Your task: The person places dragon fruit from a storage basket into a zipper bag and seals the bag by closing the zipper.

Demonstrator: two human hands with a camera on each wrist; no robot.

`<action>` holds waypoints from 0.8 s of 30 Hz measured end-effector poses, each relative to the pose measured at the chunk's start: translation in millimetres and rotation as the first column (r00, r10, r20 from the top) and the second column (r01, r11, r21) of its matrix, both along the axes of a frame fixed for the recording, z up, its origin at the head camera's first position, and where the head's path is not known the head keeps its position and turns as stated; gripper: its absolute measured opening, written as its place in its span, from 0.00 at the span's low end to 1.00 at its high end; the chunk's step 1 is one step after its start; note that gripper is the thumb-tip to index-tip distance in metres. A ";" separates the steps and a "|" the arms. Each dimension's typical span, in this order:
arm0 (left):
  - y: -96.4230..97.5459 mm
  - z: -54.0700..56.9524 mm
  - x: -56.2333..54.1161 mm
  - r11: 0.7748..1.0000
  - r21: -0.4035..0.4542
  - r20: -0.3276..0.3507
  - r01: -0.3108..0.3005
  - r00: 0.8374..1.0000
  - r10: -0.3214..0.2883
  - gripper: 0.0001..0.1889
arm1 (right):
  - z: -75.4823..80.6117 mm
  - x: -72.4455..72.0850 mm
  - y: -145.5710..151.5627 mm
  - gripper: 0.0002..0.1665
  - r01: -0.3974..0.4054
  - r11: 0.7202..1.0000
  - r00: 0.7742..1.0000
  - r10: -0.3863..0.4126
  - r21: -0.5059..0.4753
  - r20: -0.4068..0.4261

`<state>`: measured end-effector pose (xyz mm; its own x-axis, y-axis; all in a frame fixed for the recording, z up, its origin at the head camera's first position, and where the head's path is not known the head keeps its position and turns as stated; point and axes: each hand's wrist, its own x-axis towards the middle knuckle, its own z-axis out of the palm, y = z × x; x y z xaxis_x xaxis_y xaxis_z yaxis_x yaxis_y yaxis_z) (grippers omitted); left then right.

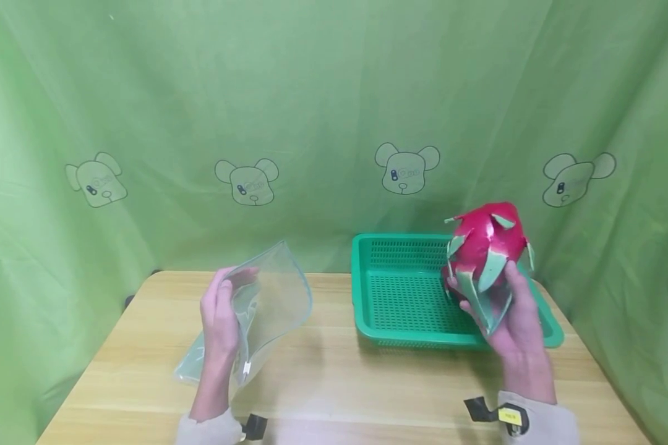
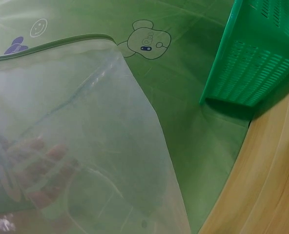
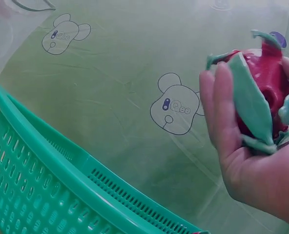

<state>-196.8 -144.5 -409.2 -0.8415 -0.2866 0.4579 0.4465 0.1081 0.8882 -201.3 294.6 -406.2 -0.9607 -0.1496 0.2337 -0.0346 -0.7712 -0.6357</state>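
My left hand (image 1: 221,315) holds a clear zip bag (image 1: 281,290) whose mouth gapes, with a white slider low on its edge. In the left wrist view the fingers (image 2: 42,170) show blurrily through the bag's film. My right hand (image 1: 520,321) grips a dragon fruit (image 1: 492,238), red with pale green scales, above the right side of a green basket (image 1: 412,337). The right wrist view has the dragon fruit (image 3: 254,92) resting in the palm, fingers along one side and thumb on the other. Another red thing (image 1: 449,281) in the basket is mostly hidden behind the right hand.
More clear plastic film (image 1: 191,364) lies on the wooden table (image 1: 334,395) beside the left wrist. The basket has perforated walls and a raised rim at the back right. A green curtain (image 1: 323,93) with bear-head prints surrounds the table's back and sides.
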 end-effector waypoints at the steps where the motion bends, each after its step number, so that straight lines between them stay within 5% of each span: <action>1: 0.1 0.1 0.0 1.000 0.000 0.000 0.001 1.000 -0.001 0.20 | -0.1 0.0 0.4 0.33 -0.019 1.000 1.000 0.018 -0.021 -0.015; 13: 0.8 0.7 0.9 1.000 -0.001 0.016 0.000 1.000 0.000 0.20 | 5.1 -4.0 0.0 0.34 -0.272 0.952 0.944 0.235 -0.141 -0.230; 17: 0.3 1.0 1.1 1.000 0.004 0.013 -0.001 1.000 0.001 0.20 | 8.4 -5.7 -1.9 0.36 -0.255 0.958 0.948 0.222 -0.128 -0.227; 24: 0.3 0.1 1.2 1.000 0.001 0.016 0.004 1.000 -0.004 0.20 | 6.7 -1.8 -0.8 0.38 -0.100 0.993 0.993 0.096 -0.065 -0.065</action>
